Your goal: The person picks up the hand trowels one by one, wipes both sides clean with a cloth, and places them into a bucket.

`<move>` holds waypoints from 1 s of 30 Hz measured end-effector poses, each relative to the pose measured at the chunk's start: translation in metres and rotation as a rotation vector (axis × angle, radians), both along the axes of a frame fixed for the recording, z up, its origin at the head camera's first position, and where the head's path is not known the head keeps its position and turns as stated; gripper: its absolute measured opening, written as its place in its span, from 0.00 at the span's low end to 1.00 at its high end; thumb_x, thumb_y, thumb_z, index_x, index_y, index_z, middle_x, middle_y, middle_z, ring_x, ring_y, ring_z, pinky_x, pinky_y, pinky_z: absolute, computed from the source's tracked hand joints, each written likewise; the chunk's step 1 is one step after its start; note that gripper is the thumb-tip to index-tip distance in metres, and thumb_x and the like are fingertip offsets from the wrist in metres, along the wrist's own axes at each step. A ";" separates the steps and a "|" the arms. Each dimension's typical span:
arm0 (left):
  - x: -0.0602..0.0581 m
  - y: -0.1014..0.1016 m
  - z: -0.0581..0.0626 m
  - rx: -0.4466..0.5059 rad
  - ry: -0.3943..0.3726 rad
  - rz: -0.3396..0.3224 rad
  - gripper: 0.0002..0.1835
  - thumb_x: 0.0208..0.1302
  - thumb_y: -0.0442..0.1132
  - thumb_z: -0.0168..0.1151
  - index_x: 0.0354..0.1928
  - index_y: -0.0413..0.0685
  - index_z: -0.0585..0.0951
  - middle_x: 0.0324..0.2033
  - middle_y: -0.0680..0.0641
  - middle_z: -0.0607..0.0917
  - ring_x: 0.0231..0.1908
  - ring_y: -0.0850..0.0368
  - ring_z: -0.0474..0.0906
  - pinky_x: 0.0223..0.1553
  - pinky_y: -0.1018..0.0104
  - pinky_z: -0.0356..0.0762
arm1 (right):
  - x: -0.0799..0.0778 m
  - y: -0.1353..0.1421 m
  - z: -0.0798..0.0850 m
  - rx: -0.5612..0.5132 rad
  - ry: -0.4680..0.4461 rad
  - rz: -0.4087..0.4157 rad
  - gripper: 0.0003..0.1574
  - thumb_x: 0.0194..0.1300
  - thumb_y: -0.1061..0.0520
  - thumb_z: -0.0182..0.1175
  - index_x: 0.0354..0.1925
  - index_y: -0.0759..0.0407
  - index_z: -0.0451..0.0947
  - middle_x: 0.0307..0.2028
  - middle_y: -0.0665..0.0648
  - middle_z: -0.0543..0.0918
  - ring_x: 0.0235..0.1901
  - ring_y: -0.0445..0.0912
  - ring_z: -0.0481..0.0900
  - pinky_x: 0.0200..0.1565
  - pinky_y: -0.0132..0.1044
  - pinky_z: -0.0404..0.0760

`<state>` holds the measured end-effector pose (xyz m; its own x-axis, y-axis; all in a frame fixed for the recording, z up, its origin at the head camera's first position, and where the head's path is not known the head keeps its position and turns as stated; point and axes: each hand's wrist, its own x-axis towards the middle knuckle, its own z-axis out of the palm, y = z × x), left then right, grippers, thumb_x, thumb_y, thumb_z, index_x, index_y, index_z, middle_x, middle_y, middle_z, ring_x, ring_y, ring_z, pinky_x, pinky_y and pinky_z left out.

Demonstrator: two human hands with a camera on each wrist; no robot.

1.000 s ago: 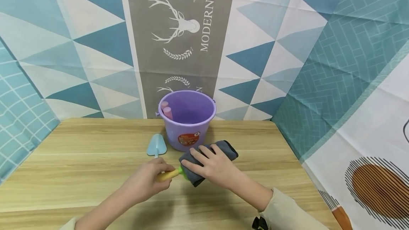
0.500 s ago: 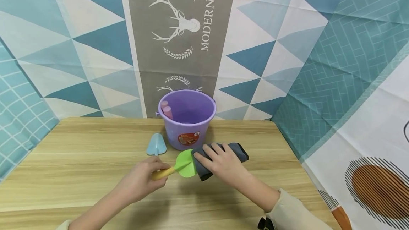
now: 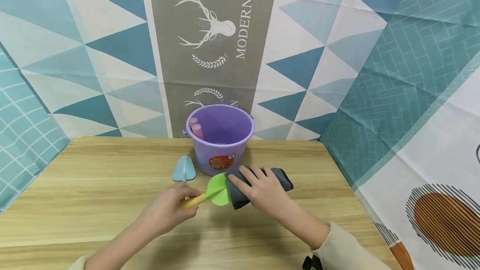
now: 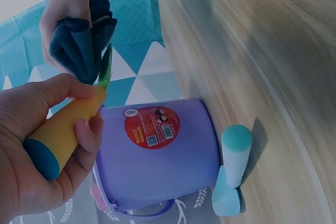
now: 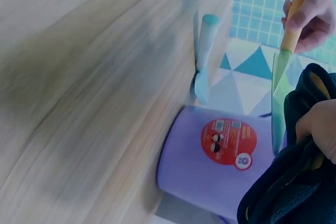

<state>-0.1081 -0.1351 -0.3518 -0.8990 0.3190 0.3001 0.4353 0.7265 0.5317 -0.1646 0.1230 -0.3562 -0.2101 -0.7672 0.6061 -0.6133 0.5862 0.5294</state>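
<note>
My left hand (image 3: 170,207) grips the yellow handle of a toy shovel (image 3: 218,189) whose blade is green. In the left wrist view the handle's blue-green end (image 4: 43,159) sticks out of the curled fingers. A dark grey folded cloth (image 3: 237,195) with black edging is in my right hand (image 3: 262,188), thumb and fingers bent round it. The cloth lies against the blade and hides its far end in the head view. In the right wrist view the cloth (image 5: 294,182) bunches beside the green blade (image 5: 281,98). Both hands are above the table, in front of the bucket.
A purple bucket (image 3: 221,153) with a red label stands at the back of the wooden table (image 3: 112,178). Pink handle ends (image 3: 196,130) show inside it. Left of it lies a light blue shovel (image 3: 184,168), its handle partly hidden by my left hand. Patterned cloth walls surround the table.
My right hand and the cloth have shifted right along the shovel, uncovering most of the green blade. The left hand has drawn slightly left. Little differs over the last half second.
</note>
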 end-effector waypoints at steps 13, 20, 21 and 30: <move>-0.002 0.012 -0.002 -0.023 0.031 -0.044 0.11 0.47 0.34 0.67 0.36 0.46 0.85 0.29 0.57 0.79 0.28 0.70 0.70 0.28 0.77 0.72 | 0.006 -0.015 -0.003 0.110 0.042 0.022 0.26 0.75 0.59 0.34 0.54 0.44 0.77 0.46 0.53 0.83 0.41 0.48 0.79 0.34 0.40 0.80; 0.000 0.008 -0.002 -0.024 0.078 -0.041 0.12 0.46 0.33 0.67 0.38 0.45 0.85 0.30 0.57 0.79 0.29 0.70 0.71 0.29 0.76 0.74 | 0.003 -0.007 -0.003 0.117 0.033 -0.023 0.25 0.75 0.59 0.34 0.53 0.45 0.77 0.47 0.54 0.82 0.41 0.48 0.79 0.36 0.41 0.79; 0.000 0.007 -0.001 -0.027 0.080 -0.036 0.13 0.46 0.33 0.67 0.38 0.45 0.85 0.30 0.57 0.79 0.29 0.70 0.71 0.29 0.76 0.74 | 0.002 -0.005 -0.002 0.117 0.025 -0.032 0.25 0.74 0.59 0.34 0.53 0.45 0.77 0.47 0.54 0.82 0.41 0.48 0.79 0.36 0.41 0.79; 0.003 0.002 0.001 -0.006 0.042 0.018 0.13 0.46 0.33 0.68 0.38 0.45 0.85 0.29 0.57 0.78 0.26 0.71 0.69 0.28 0.76 0.73 | -0.001 0.011 0.000 0.058 -0.063 -0.103 0.25 0.74 0.59 0.34 0.54 0.48 0.77 0.47 0.57 0.81 0.43 0.52 0.79 0.37 0.45 0.80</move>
<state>-0.1053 -0.1330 -0.3506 -0.8912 0.3051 0.3358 0.4442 0.7373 0.5090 -0.1658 0.1343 -0.3566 -0.3260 -0.7729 0.5444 -0.5844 0.6174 0.5266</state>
